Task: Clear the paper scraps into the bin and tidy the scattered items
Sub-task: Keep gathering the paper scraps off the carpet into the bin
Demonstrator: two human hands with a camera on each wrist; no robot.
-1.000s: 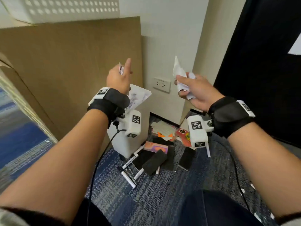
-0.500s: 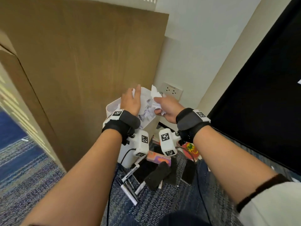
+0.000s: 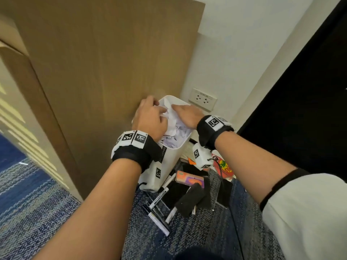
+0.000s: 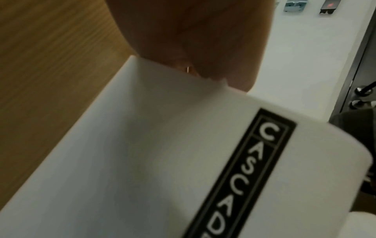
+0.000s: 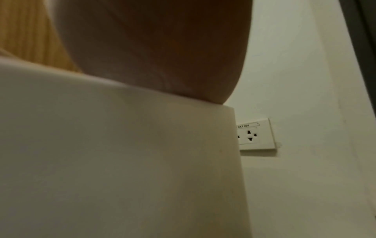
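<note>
both hands have dropped from chest height into the bin [image 3: 170,156] at 12 o'clock — left hand [image 3: 150,119] and right hand [image 3: 187,115] flat, pressing paper scraps [image 3: 174,128] down; markers [image 3: 159,199] remain on the floor.

Soft, even indoor light is filling the head view, leaving the white wall [image 3: 234,44] bright and the wooden panel [image 3: 112,59] warm, while straight edges are bowing toward the frame's borders (the usual wide-angle bend) and the left hand [image 3: 150,119] is smearing with motion blur. Both wrist views are looking dim and murky, with the bin [image 4: 142,161] so near the lens that its wall is going soft and grey. Only the wall socket [image 5: 255,135] is staying fairly sharp there.
</note>
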